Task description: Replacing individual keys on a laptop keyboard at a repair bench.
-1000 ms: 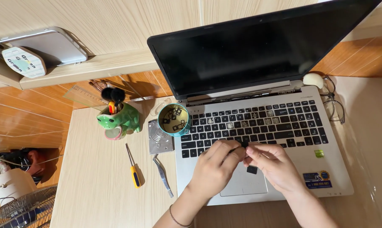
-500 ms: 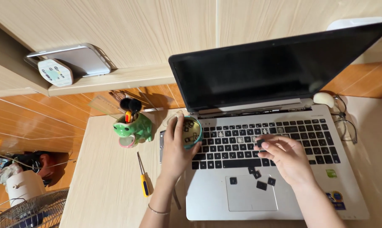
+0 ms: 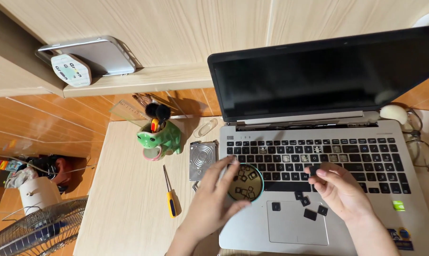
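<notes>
Head view: left hand (image 3: 213,201) gripping round tin (image 3: 245,182) of keycaps, over laptop (image 3: 413,208) keyboard's left edge. Right hand (image 3: 340,189) pinching black keycap (image 3: 314,169) above keys. Loose keycaps (image 3: 310,214) near touchpad. Screwdriver (image 3: 170,194) on desk (image 3: 124,208), left.

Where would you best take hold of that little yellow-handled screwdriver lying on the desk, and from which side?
Take the screwdriver by its thick yellow handle, coming straight down from above. It lies flat on the desk, with the thin metal shaft toward the green frog-shaped holder and the handle toward the near edge. The handle is the widest part, with bare desk on both sides, so fingers could likely close across it easily.
</notes>
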